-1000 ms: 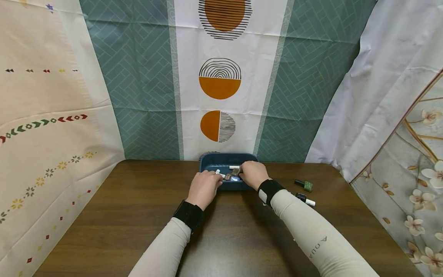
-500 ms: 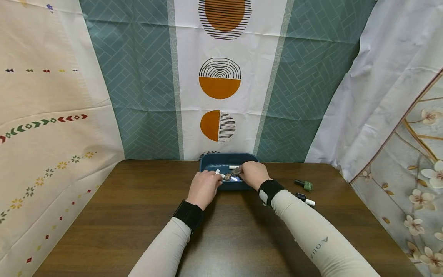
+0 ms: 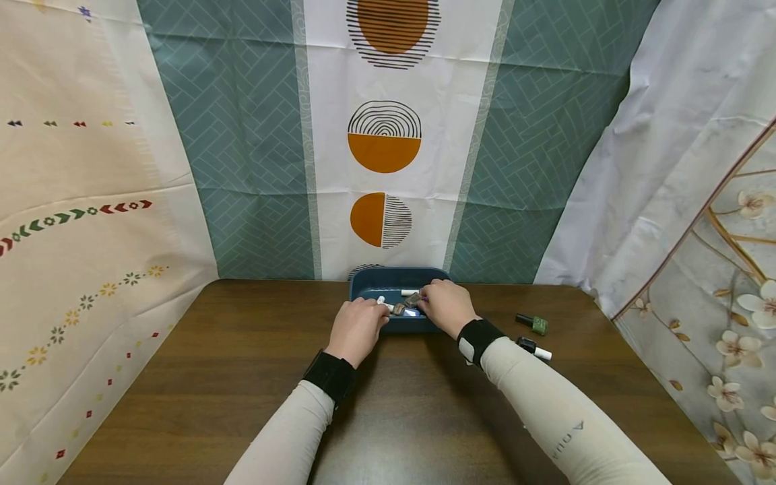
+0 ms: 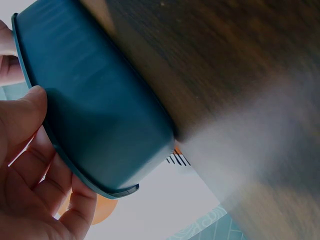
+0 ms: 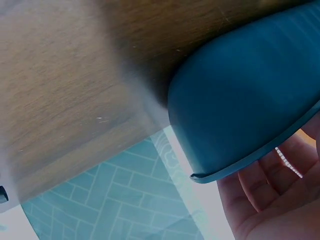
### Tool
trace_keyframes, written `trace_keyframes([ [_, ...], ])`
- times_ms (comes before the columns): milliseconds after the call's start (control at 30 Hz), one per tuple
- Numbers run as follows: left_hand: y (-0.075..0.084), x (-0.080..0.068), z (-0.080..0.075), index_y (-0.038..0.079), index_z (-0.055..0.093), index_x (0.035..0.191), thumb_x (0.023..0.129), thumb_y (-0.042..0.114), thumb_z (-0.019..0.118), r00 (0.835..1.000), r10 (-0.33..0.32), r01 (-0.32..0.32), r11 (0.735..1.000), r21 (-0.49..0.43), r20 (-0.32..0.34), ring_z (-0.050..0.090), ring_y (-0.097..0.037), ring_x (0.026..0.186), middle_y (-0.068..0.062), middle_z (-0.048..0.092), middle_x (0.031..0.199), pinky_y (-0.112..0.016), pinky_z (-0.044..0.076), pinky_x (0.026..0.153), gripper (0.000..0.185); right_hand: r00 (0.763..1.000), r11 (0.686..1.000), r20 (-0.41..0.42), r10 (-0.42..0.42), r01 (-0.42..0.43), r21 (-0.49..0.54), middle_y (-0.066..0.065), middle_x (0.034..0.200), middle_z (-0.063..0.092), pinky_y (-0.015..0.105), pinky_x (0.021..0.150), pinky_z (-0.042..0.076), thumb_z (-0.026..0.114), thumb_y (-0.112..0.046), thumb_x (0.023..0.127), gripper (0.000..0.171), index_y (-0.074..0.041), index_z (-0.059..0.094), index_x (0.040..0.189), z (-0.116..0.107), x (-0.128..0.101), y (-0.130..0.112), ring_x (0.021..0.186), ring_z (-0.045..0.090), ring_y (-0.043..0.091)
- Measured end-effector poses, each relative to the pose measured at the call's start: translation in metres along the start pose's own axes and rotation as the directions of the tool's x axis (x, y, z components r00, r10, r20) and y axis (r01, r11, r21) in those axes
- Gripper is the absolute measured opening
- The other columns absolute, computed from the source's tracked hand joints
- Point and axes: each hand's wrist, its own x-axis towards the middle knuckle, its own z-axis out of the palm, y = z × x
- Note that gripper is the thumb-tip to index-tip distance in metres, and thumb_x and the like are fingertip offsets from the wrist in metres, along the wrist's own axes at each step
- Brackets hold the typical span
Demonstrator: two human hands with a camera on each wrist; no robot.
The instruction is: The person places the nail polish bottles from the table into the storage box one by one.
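A dark teal tray (image 3: 364,291) stands at the back middle of the brown table and holds several small bottles. My left hand (image 3: 358,328) sits at the tray's near left rim. In the left wrist view its thumb (image 4: 24,116) touches the tray rim (image 4: 75,172), the fingers are loosely curled and the palm is empty. My right hand (image 3: 445,308) reaches over the near right rim, and its curled fingertips close on a brownish bottle (image 3: 413,301) inside the tray. White-capped bottles (image 3: 409,293) lie beside it. The right wrist view shows only the tray wall (image 5: 250,110) and my palm.
A green bottle with a black cap (image 3: 533,325) and a black bottle with a white tip (image 3: 535,349) lie on the table right of the tray. Patterned curtains close in the back and both sides. Bare tabletop (image 3: 212,377) stretches toward me.
My right wrist has shifted slightly to the right and toward me, with the fingertips staying at the brownish bottle. The left hand and tray have not moved.
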Motion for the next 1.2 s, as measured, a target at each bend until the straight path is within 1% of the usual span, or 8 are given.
trace_keyframes([
  [200,0.000,0.000,0.000,0.016,0.086,0.107,0.101,0.019,0.084,1.000,0.003,-0.003,1.000,0.009,0.003,0.069,-0.023,0.088,-0.001,0.077,0.094,-0.043,0.056,0.083,0.007,0.999,1.000,-0.045,-0.017,0.018,0.015,0.009,0.110,0.077,0.045,0.084,0.062,0.078,-0.033,0.106,0.029,-0.008,0.082,0.120,-0.001,-0.009,0.006,0.098,0.070,0.028],
  [333,0.000,0.000,0.000,0.016,0.086,0.108,0.101,0.020,0.084,1.000,-0.004,0.003,1.000,0.004,0.009,0.069,-0.024,0.087,-0.001,0.077,0.093,-0.044,0.056,0.083,0.008,0.996,0.998,-0.076,-0.041,0.044,0.038,0.011,0.121,0.077,0.049,0.095,0.061,0.077,-0.037,0.106,0.035,-0.008,0.079,0.125,-0.001,-0.016,0.011,0.112,0.071,0.032],
  [500,0.000,0.000,0.000,0.016,0.086,0.109,0.102,0.021,0.083,1.000,-0.010,0.010,1.000,0.002,0.018,0.069,-0.024,0.090,-0.001,0.079,0.096,-0.044,0.056,0.085,0.009,0.990,0.995,-0.110,-0.086,0.090,0.033,0.015,0.140,0.072,0.051,0.115,0.050,0.076,-0.042,0.106,0.052,-0.004,0.072,0.141,0.000,-0.023,0.018,0.133,0.065,0.036],
  [600,0.001,0.000,0.000,0.016,0.086,0.109,0.102,0.020,0.083,1.000,-0.009,0.009,1.000,0.002,0.015,0.070,-0.025,0.090,-0.002,0.079,0.097,-0.044,0.056,0.085,0.008,0.986,0.993,-0.121,-0.116,0.119,0.017,0.018,0.151,0.065,0.055,0.122,0.042,0.075,-0.045,0.106,0.062,-0.003,0.065,0.151,-0.001,-0.029,0.022,0.144,0.058,0.038],
  [733,0.001,0.000,0.000,0.015,0.086,0.107,0.101,0.019,0.083,1.000,-0.006,0.006,1.000,-0.005,-0.001,0.070,-0.025,0.089,-0.002,0.078,0.095,-0.045,0.056,0.084,0.007,0.985,0.991,-0.108,-0.134,0.134,-0.002,0.020,0.164,0.053,0.061,0.127,0.033,0.070,-0.049,0.107,0.072,-0.003,0.054,0.161,-0.003,-0.038,0.027,0.155,0.045,0.041],
  [867,0.001,0.000,0.000,0.015,0.086,0.106,0.101,0.018,0.084,1.000,-0.003,0.003,1.000,-0.002,-0.008,0.070,-0.025,0.089,-0.002,0.078,0.094,-0.045,0.056,0.084,0.006,0.986,0.991,-0.095,-0.135,0.136,0.005,0.019,0.171,0.045,0.063,0.128,0.027,0.066,-0.052,0.109,0.076,-0.006,0.047,0.167,-0.005,-0.047,0.031,0.160,0.037,0.041],
  [1000,0.001,0.000,0.000,0.015,0.086,0.106,0.101,0.018,0.084,1.000,-0.004,0.004,1.000,0.005,0.001,0.070,-0.025,0.089,-0.001,0.078,0.094,-0.045,0.056,0.084,0.006,0.984,0.989,-0.109,-0.143,0.146,0.020,0.020,0.171,0.044,0.065,0.128,0.026,0.067,-0.050,0.109,0.077,-0.004,0.046,0.167,-0.008,-0.054,0.034,0.161,0.036,0.042],
  [1200,0.002,0.000,-0.001,0.015,0.086,0.106,0.102,0.019,0.083,1.000,-0.006,0.006,1.000,0.005,0.001,0.071,-0.025,0.090,-0.002,0.079,0.095,-0.045,0.056,0.084,0.007,0.980,0.988,-0.124,-0.154,0.155,0.000,0.022,0.171,0.044,0.064,0.129,0.026,0.070,-0.049,0.108,0.079,-0.003,0.046,0.167,-0.009,-0.064,0.040,0.161,0.035,0.042],
])
